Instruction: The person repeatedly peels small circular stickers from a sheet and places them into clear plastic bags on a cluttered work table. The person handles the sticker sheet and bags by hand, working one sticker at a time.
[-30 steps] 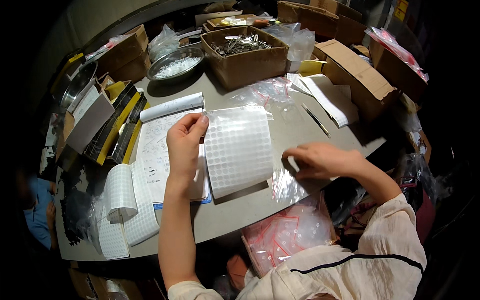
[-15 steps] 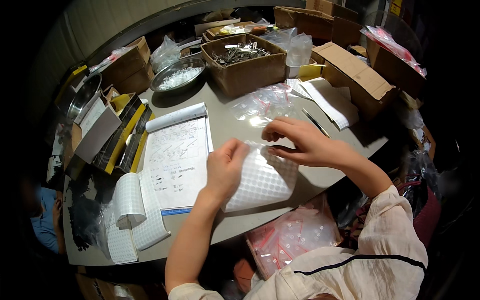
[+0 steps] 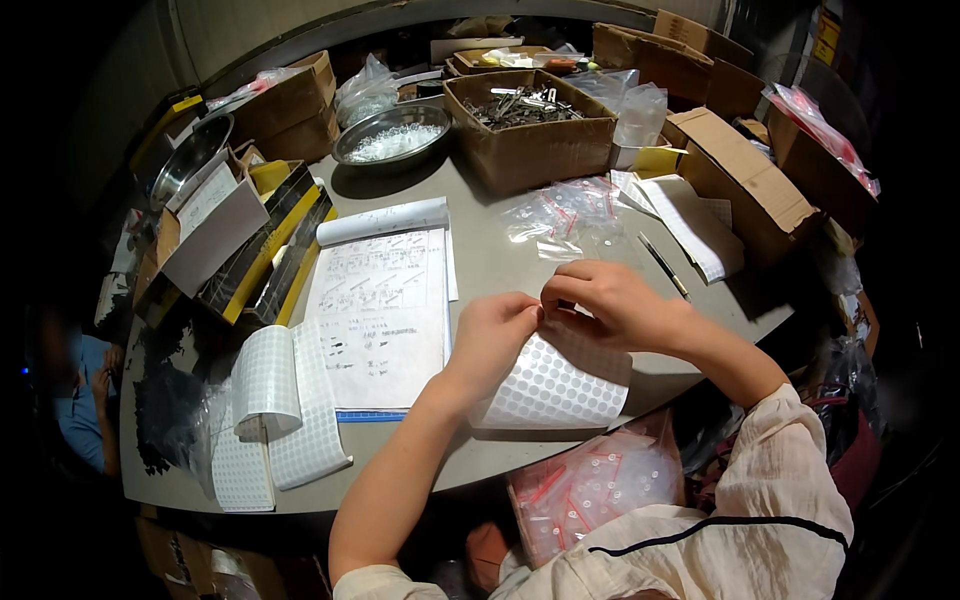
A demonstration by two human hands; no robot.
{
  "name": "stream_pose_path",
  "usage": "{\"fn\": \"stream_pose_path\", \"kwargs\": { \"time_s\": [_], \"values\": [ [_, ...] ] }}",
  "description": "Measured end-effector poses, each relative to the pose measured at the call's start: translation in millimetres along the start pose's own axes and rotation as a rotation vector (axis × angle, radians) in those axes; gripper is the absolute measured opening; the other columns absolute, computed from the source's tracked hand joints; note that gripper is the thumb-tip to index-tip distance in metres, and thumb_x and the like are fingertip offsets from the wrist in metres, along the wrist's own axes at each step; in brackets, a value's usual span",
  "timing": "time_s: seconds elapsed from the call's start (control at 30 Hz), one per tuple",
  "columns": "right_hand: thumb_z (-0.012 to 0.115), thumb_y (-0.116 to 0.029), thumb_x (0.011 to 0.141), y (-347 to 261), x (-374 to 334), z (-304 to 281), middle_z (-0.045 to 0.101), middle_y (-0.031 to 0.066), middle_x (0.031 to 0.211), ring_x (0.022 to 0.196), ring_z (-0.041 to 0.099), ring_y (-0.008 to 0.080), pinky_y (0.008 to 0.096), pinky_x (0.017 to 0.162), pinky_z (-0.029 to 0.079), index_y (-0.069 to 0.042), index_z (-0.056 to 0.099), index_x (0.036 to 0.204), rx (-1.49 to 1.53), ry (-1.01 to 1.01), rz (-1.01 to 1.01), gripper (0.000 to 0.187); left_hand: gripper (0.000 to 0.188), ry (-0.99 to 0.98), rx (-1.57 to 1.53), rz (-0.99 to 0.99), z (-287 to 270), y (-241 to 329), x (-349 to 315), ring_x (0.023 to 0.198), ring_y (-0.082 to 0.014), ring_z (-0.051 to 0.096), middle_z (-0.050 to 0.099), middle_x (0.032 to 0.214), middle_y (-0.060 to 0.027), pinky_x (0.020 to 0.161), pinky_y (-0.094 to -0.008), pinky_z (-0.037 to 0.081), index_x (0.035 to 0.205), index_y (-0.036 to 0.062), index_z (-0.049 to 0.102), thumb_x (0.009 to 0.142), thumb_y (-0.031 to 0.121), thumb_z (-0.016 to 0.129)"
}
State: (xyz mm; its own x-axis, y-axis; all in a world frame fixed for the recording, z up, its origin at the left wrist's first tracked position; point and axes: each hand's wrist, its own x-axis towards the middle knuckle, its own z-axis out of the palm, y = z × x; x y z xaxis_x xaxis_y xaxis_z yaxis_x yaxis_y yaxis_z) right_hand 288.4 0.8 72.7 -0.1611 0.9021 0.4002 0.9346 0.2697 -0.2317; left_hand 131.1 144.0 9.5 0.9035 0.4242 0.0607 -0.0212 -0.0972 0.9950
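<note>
A white sheet of round stickers (image 3: pixel 560 388) in rows curves above the front of the table. My left hand (image 3: pixel 494 345) is closed on its upper left edge, thumb and fingers pinched together. Against those fingertips, at the sheet's top edge, my right hand (image 3: pixel 615 305) is bent with its fingertips drawn together; whatever they pinch is too small or hidden to make out. Beyond my hands lie several clear zip bags (image 3: pixel 565 212) with red strips. Left of my left hand is a pad of handwritten paper (image 3: pixel 385 310) on a blue-edged board.
More sticker sheets (image 3: pixel 310 420) lie at the left front. A pen (image 3: pixel 664 267) and folded sheets (image 3: pixel 692 228) are at the right. Behind stand a metal bowl (image 3: pixel 393 140) of small clear pieces and a cardboard box (image 3: pixel 535 150) of metal parts. Below the table edge sits a box of zip bags (image 3: pixel 600 485).
My right hand's fingers have come together and moved in against my left hand's fingertips. The view has shifted, so the table's things appear a little further right.
</note>
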Motion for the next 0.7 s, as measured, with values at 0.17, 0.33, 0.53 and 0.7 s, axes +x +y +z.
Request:
{"fn": "stream_pose_path", "kwargs": {
  "time_s": [0.17, 0.33, 0.53, 0.7],
  "values": [
    [0.068, -0.003, 0.089, 22, 1, -8, 0.064, 0.005, 0.086, 0.077, 0.061, 0.012, 0.0282, 0.072, 0.052, 0.001, 0.062, 0.096, 0.466, 0.057, 0.291, 0.01, 0.017, -0.019, -0.153, -0.118, -1, 3, 3, 0.075, -0.0047, 0.057, 0.067, 0.085, 0.0007, 0.068, -0.0205, 0.046, 0.102, -0.0051, 0.072, 0.098, 0.008, 0.064],
    [0.071, -0.003, 0.089, 24, 3, -9, 0.066, 0.0075, 0.093, 0.083, 0.064, 0.0159, 0.0313, 0.079, 0.053, 0.001, 0.061, 0.101, 0.426, 0.02, 0.207, 0.016, 0.017, 0.028, -0.128, -0.063, 0, -3, 4, 0.075, -0.0046, 0.057, 0.067, 0.086, 0.0002, 0.067, -0.0202, 0.045, 0.101, -0.005, 0.072, 0.098, 0.009, 0.064],
    [0.073, -0.003, 0.088, 2, 1, 5, 0.065, 0.0117, 0.096, 0.091, 0.066, 0.0273, 0.0383, 0.083, 0.054, -0.001, 0.059, 0.105, 0.212, 0.021, 0.147, 0.022, 0.017, 0.031, -0.044, -0.039, 0, 0, 3, 0.075, -0.0049, 0.056, 0.067, 0.086, 0.0001, 0.067, -0.0204, 0.045, 0.102, -0.0055, 0.072, 0.098, 0.009, 0.063],
    [0.069, 0.005, 0.087, 9, 2, 3, 0.065, 0.0116, 0.095, 0.088, 0.067, 0.0242, 0.0347, 0.08, 0.054, -0.001, 0.06, 0.103, 0.176, 0.123, -0.022, 0.019, 0.018, 0.073, -0.031, -0.06, -6, -7, 6, 0.075, -0.0052, 0.056, 0.067, 0.085, -0.0002, 0.067, -0.0207, 0.044, 0.101, -0.0063, 0.072, 0.098, 0.009, 0.064]
  ]
}}
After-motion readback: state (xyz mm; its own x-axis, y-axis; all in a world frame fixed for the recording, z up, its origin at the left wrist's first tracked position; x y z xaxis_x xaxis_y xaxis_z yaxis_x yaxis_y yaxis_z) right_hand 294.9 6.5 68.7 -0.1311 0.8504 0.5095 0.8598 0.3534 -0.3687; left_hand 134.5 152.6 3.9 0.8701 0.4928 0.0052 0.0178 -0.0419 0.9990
